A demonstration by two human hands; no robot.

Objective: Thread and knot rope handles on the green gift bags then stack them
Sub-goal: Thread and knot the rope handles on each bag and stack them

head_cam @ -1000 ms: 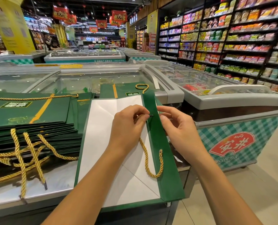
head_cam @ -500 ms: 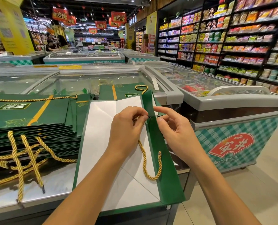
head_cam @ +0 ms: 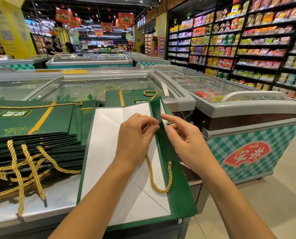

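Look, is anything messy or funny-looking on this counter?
Yes, a little. The gold rope handles of the stacked green bags at the left sprawl crossed and tangled over the metal freezer top. The stack is also fanned, not squared. Nothing looks torn or spilled.

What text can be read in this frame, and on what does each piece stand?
"Anjoy" and "安井": red logo on the near freezer.
"大开业", first character unclear: hanging red banners.
Line under the logo: partly cut off, not surely readable.
Strip on the far freezer: print and a number, too small.
Bag label: blurred.
Shelf packets: too small.
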